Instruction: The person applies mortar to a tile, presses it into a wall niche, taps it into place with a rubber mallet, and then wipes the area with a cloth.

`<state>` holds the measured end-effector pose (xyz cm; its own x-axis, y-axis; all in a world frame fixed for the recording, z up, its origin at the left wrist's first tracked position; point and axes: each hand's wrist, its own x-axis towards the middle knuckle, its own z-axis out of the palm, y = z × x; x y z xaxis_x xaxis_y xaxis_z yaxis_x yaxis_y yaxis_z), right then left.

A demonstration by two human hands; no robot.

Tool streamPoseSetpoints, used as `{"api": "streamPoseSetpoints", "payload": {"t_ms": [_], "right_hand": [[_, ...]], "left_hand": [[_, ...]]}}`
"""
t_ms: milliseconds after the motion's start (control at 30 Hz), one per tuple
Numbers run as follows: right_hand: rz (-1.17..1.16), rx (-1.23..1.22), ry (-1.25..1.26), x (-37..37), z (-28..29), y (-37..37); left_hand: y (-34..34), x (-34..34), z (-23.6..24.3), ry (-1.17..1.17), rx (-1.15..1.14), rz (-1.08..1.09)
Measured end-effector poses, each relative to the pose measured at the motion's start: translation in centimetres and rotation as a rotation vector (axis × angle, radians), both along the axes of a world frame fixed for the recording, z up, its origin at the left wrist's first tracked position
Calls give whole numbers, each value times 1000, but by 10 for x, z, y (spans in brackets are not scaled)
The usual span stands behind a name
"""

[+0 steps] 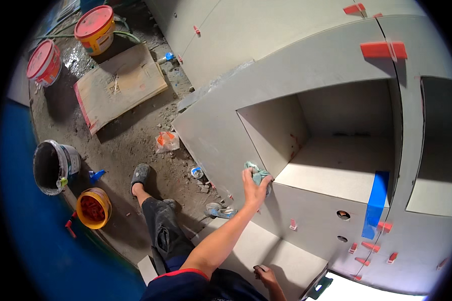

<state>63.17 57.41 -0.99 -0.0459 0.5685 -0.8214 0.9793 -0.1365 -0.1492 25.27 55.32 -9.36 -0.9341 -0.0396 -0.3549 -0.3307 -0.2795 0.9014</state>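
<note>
My left hand (254, 191) reaches out with its fingers closed on a crumpled pale green cloth (258, 174). The cloth is pressed to the grey tiled wall (211, 133), beside the lower left corner of a box-shaped niche (341, 160). Low in front of me, my right hand (266, 276) is curled over a pale tiled surface (291, 258); whether anything is in its fingers is hidden. A strip of blue tape (377, 200) hangs over the niche's lower right edge. Two round holes, one being the upper hole (343, 215), are cut below the niche.
Red levelling wedges (384, 50) stick out along the tile joints. To the left stand lidded buckets (94, 22), a grey bucket (58, 167) and a yellow bucket (93, 208) of red wedges. A cardboard sheet (120, 85) and a plastic bag (166, 142) lie on the gritty floor.
</note>
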Motion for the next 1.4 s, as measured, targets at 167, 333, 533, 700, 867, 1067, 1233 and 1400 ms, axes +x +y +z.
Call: {"api": "streamPoseSetpoints", "payload": {"t_ms": [167,333,533,700,867,1067,1233,1400], "right_hand": [[171,53,33,-37,22,9],[213,59,123,-69,34,-13],[205,-91,13,-15,1,-25],[212,-101,-86,-45,5,-24],[215,153,55,-59,41,-11],[250,121,41,5,6,-24],[280,-44,-36,44,-24,-39],[201,33,0,38,-18,-49]], "left_hand": [[-15,-47,-15,107,75,28],[-88,-193,-27,173,384,250],[-30,-91,-35,35,157,32],[4,22,-21,-1,-31,-105],[-39,-68,-2,54,75,-102],[-93,-193,10,197,41,297],[-82,-104,5,-20,232,100],[-83,-46,80,9,329,-115]]}}
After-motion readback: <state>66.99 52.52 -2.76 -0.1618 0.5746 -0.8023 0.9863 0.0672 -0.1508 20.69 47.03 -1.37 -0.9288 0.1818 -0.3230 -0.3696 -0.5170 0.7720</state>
